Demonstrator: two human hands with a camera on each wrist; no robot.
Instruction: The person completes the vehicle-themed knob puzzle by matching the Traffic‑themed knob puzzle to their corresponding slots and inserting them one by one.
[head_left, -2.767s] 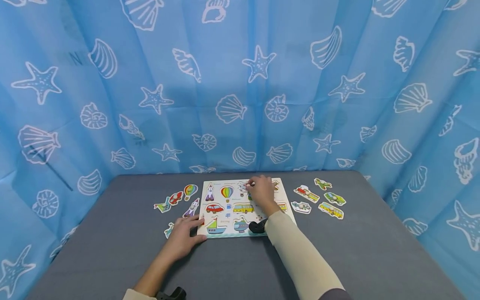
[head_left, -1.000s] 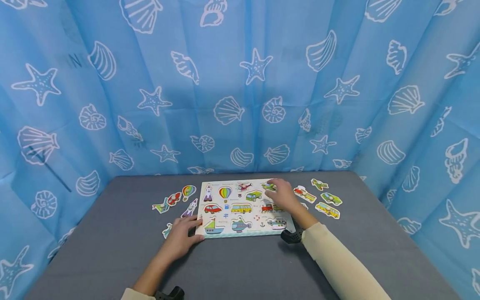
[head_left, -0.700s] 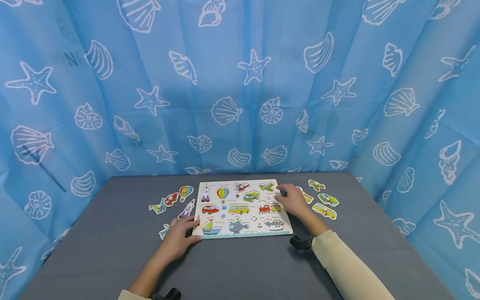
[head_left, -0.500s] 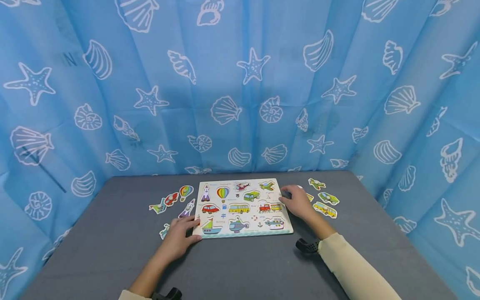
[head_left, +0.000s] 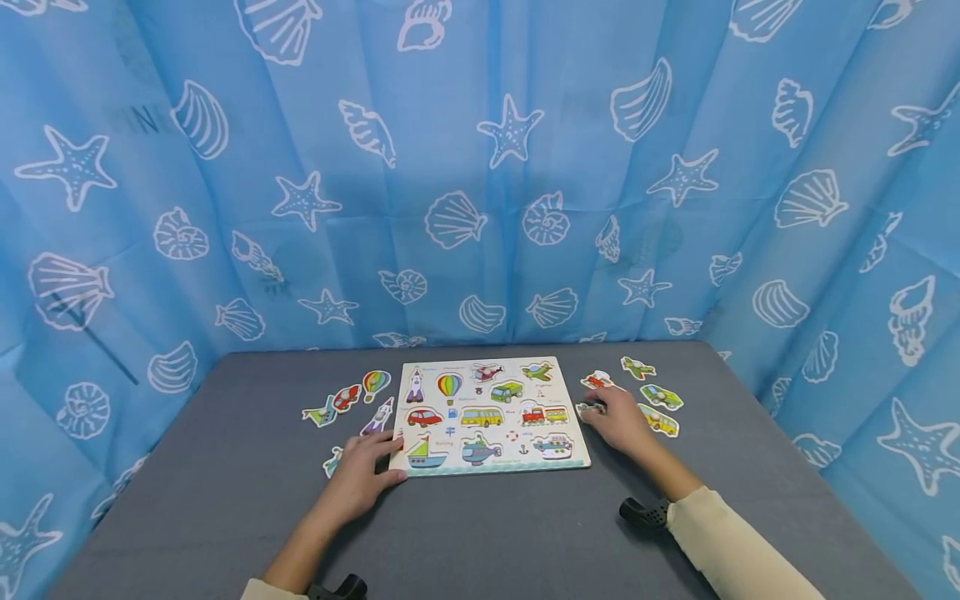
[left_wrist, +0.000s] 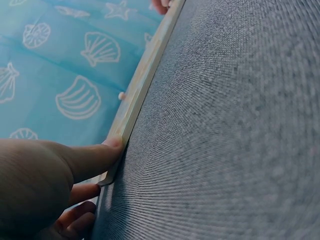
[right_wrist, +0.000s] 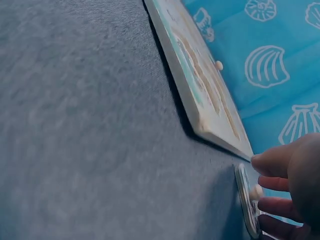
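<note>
A wooden vehicle puzzle board (head_left: 457, 437) lies flat on the table. My left hand (head_left: 360, 479) holds its near left corner. In the left wrist view the thumb (left_wrist: 97, 159) presses the front edge, and the other fingers sit round the left side. My right hand (head_left: 621, 419) is just right of the board, over a ship puzzle piece (head_left: 589, 408) that it partly hides. In the right wrist view, its fingers hang loosely curved near the knob (right_wrist: 256, 192) of that piece, the thumb apart from it. A helicopter piece (head_left: 487, 372) sits in the board's top row.
Right of the board lie a train piece (head_left: 597, 379), a plane piece (head_left: 637, 367), a green truck piece (head_left: 662, 397) and a bus piece (head_left: 660, 420). On the left are balloon (head_left: 376, 384), car (head_left: 346, 398), sailboat (head_left: 320, 413) and rocket (head_left: 378, 416) pieces. A blue shell-print curtain (head_left: 480, 275) hangs behind.
My right hand has moved from the helicopter at the board's top, past the plane picture, off the right edge and down to the ship piece. The left hand stays at the corner.
</note>
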